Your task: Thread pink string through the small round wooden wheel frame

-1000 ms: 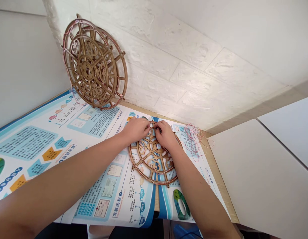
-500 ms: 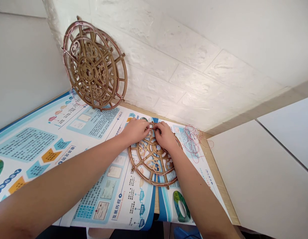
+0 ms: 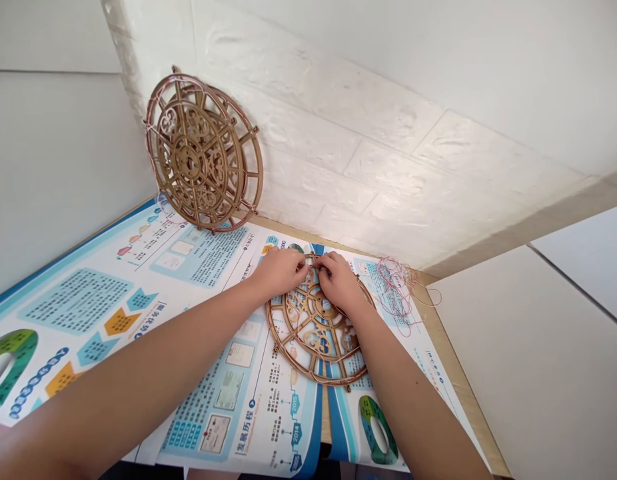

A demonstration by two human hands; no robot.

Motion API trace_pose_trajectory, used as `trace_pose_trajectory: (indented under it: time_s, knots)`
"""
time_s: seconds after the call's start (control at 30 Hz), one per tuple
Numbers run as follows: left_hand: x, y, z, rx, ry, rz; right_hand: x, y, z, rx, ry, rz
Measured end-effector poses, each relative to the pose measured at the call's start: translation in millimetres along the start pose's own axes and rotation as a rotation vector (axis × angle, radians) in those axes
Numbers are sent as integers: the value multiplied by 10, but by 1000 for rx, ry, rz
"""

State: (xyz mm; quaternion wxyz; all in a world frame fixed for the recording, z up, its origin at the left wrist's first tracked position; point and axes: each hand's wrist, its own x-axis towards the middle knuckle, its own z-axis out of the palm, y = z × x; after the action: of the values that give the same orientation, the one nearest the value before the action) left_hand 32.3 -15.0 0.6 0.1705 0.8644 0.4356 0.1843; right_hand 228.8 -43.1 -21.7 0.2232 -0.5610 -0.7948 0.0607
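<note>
An openwork, bronze-coloured round frame (image 3: 316, 341) with spokes and scrollwork lies flat on the printed sheets, thin pinkish wire running along its rings. At its far rim my left hand (image 3: 283, 272) is closed, thumb and fingertips pinched together. Close beside it, my right hand (image 3: 337, 280) is also in a pinch and covers part of the frame's right side. The fingertips nearly meet over the rim. What lies between them is too small to make out. A loose tangle of pink and white wire (image 3: 396, 293) lies right of my right hand.
Several similar round frames (image 3: 191, 162) stand stacked, leaning on the white brick-patterned wall (image 3: 313, 127) at the back left. Printed poster sheets (image 3: 78, 300) cover the wooden table (image 3: 463, 393). White panels (image 3: 538, 347) border the table at right and left.
The whole view has shifted a little, so everything appears slightly lower and to the right. Both hands stay at the far rim, with their fingertips slightly shifted.
</note>
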Motion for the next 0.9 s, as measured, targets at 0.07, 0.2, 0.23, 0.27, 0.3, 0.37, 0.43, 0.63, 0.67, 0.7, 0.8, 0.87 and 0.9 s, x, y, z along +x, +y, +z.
trace_pose_trajectory:
  time_s: [0.07, 0.2, 0.23, 0.27, 0.3, 0.37, 0.43, 0.63, 0.67, 0.7, 0.8, 0.87, 0.9]
  knots:
    - [7, -16, 20, -11, 16, -1, -1, 6, 4, -1, 4, -1]
    - [37, -71, 62, -127, 47, -14, -5, 14, 10, -3, 2, 0]
    - [47, -89, 67, -180, 63, -31, -6, 14, 11, -4, 0, 2]
    - [57, -109, 68, -238, 87, -56, -7, 11, 11, -5, -2, 5]
    - [66, -128, 65, -301, 118, -86, -6, 4, 10, -6, -4, 6]
    - [79, -165, 51, -437, 185, -139, -2, -26, -4, -11, -3, 2]
    - [83, -195, 33, -568, 229, -184, 5, -83, -47, -24, 20, -10]
    - [75, -229, 16, -684, 247, -253, -43, -381, -400, 116, -105, -8]
    - [76, -231, 20, -676, 246, -256, -64, -433, -471, 202, -233, 12]
    - [78, -232, 24, -666, 245, -261, -86, -482, -536, 280, -370, 23]
    - [90, -239, 43, -651, 242, -267, -132, -604, -652, 390, -642, 30]
    - [97, -244, 57, -649, 243, -261, -144, -661, -653, 407, -709, 18]
    - [101, -245, 63, -647, 246, -260, -145, -683, -636, 406, -725, 8]
